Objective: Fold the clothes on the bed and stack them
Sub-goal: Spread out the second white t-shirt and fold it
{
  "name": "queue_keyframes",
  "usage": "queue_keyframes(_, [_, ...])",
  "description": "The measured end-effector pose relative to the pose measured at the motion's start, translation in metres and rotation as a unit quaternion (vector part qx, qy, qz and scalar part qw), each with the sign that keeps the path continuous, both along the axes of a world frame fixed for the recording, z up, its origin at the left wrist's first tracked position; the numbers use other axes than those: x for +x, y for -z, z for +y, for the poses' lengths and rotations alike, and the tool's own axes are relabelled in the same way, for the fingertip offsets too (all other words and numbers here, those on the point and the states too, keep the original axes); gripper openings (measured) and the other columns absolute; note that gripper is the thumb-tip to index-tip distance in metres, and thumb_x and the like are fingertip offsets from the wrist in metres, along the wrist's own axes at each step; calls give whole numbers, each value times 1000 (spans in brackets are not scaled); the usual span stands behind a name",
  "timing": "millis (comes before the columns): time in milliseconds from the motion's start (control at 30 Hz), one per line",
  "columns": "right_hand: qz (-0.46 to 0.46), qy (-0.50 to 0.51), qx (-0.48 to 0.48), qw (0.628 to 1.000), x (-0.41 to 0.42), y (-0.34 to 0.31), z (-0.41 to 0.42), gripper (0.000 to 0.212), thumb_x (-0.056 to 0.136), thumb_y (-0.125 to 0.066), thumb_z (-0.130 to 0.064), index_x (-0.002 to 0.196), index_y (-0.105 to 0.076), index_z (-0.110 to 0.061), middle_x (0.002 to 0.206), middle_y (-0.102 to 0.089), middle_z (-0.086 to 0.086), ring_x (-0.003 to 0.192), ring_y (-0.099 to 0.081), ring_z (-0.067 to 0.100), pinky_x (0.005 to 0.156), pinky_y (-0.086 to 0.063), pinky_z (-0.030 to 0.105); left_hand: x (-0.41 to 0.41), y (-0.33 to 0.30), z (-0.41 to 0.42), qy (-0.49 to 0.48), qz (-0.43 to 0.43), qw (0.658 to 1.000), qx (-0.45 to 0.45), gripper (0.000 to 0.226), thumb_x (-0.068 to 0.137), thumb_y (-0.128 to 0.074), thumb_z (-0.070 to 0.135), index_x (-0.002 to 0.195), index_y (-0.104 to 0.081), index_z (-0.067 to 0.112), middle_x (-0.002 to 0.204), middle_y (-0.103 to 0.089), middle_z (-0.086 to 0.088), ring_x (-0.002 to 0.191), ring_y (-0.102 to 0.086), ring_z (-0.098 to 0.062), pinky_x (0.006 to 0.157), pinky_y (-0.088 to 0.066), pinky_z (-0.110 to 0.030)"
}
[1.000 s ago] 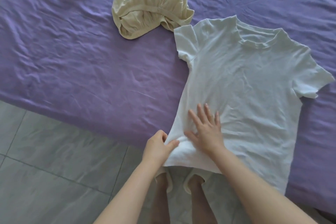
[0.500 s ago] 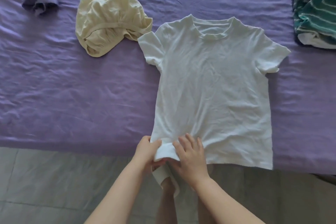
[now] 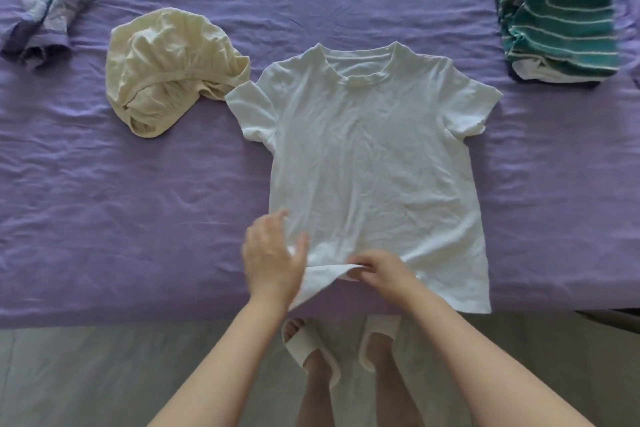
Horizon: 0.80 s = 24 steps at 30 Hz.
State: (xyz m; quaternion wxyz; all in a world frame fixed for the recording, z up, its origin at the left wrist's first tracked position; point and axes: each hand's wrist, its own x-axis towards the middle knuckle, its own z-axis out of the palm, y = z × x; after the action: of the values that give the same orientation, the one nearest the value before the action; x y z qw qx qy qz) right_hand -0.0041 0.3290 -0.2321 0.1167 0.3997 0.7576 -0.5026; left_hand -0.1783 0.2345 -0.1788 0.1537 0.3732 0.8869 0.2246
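A white short-sleeved T-shirt (image 3: 370, 156) lies flat on the purple bed (image 3: 121, 201), neck away from me. Its lower left corner is lifted and turned over near the bed's front edge. My right hand (image 3: 384, 272) pinches the hem there. My left hand (image 3: 273, 260), blurred, hovers with fingers spread over that same corner, touching the cloth. A crumpled cream garment (image 3: 169, 69) sits to the shirt's upper left. A crumpled pale blue patterned garment (image 3: 59, 0) lies at the far left. A stack with a green striped piece (image 3: 561, 21) on top rests at the upper right.
Grey tiled floor (image 3: 86, 374) runs along the bed's front edge. My feet in white slippers (image 3: 311, 350) stand right below the shirt's hem.
The view has shifted, so the shirt sits centred and the striped stack shows fully. My left hand has let go of the hem corner and opened; my right hand now pinches the hem.
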Motion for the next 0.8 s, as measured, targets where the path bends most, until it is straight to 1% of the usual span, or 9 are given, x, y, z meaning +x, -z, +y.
queue_keyframes(67, [-8,-8,-29,1000,-3,1,10,19,84,-62,-12,101,-70,-15,99,-70,-1,95,-63,14,78,-42,23,20,2,9,206,-22,978,-19,53,82,-66,40,126,-54,14,118,-59,-4,108,-55,-25,88,-44,-38])
queue_keyframes(133, [-17,-20,-22,999,-2,2,16,21,82,-59,-9,100,-69,-13,100,-71,3,94,-63,17,80,-43,26,37,15,17,317,-3,932,-174,68,81,-58,51,139,-36,21,128,-50,2,117,-47,-22,93,-36,-35])
queue_keyframes(233, [-20,-6,12,1000,5,2,14,16,80,-60,-15,93,-68,-18,93,-71,2,88,-63,19,77,-46,33,54,32,23,309,13,903,-298,73,81,-58,45,141,-24,20,128,-45,0,118,-43,-24,91,-35,-37])
queue_keyframes(333, [-23,-84,109,990,16,0,4,14,79,-63,-21,92,-63,-19,93,-68,2,88,-60,22,70,-42,30,62,35,25,295,56,897,-324,44,85,-53,18,127,-38,16,119,-51,-3,110,-47,-26,82,-38,-37])
queue_keyframes(400, [-31,-160,203,966,27,-3,-3,20,64,-73,-16,79,-62,-14,80,-63,6,75,-60,27,59,-42,29,61,34,23,323,68,884,-332,32,85,-50,5,115,-46,15,115,-53,-6,109,-47,-28,79,-40,-36])
queue_keyframes(500, [-50,-201,266,941,48,-10,-5,35,34,-81,-9,60,-58,-15,61,-55,2,54,-55,24,44,-39,22,50,33,18,393,64,851,-344,33,84,-49,2,115,-52,13,115,-55,-7,112,-44,-30,82,-38,-37])
queue_keyframes(567, [-57,-192,254,946,62,-10,-2,34,38,-78,-4,64,-58,-14,64,-56,3,57,-55,24,46,-38,24,43,29,16,426,55,832,-351,33,83,-50,2,113,-56,14,116,-58,-7,111,-46,-30,83,-36,-36])
queue_keyframes(700, [-81,-167,169,968,75,-6,3,31,73,-52,0,99,-54,-17,100,-58,3,94,-50,25,71,-35,31,36,20,15,425,10,816,-392,29,81,-48,-1,103,-58,15,112,-61,-7,107,-54,-29,75,-34,-32])
queue_keyframes(800, [-90,-184,171,964,74,-14,9,33,75,-49,-1,103,-52,-18,103,-54,3,96,-48,25,71,-31,30,36,13,22,399,-34,807,-434,26,78,-50,-1,97,-57,15,110,-61,-8,104,-57,-30,74,-39,-33])
